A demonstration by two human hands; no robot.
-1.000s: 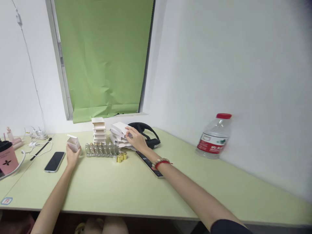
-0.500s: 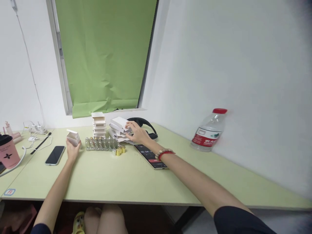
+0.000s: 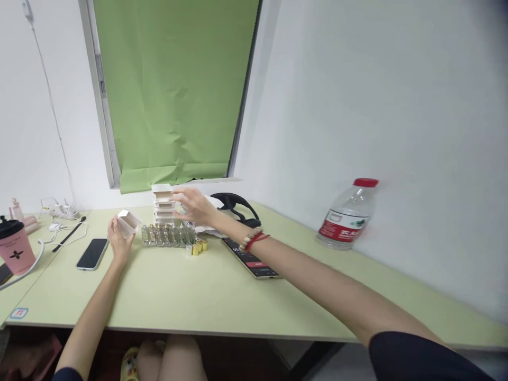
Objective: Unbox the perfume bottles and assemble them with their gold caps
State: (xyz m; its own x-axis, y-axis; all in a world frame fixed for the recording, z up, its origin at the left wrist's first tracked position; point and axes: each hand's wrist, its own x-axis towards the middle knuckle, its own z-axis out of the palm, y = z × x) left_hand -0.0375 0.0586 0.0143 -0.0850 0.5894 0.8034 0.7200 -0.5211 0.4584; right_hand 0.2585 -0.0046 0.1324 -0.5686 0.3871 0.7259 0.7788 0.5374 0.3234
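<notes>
Table [image 3: 198, 296]: pale yellow-green, plain. Blind [image 3: 174, 90]: flat leaf green. Wall [image 3: 357, 106]: white. Small box [image 3: 127, 222]: white. Box stack [image 3: 162, 203]: white with cream edges. Glass bottles [image 3: 166, 235]: clear. Caps [image 3: 197, 247]: gold. Water bottle [image 3: 348, 214]: clear, red cap, red-and-white label. Cup [image 3: 16, 251]: pink, black lid, black flower mark. Phone [image 3: 92, 253]: black. Second phone [image 3: 254, 259]: black, red bar on screen. Headset [image 3: 238, 206]: black. Bracelet [image 3: 254, 241]: red cord, beige beads.
</notes>
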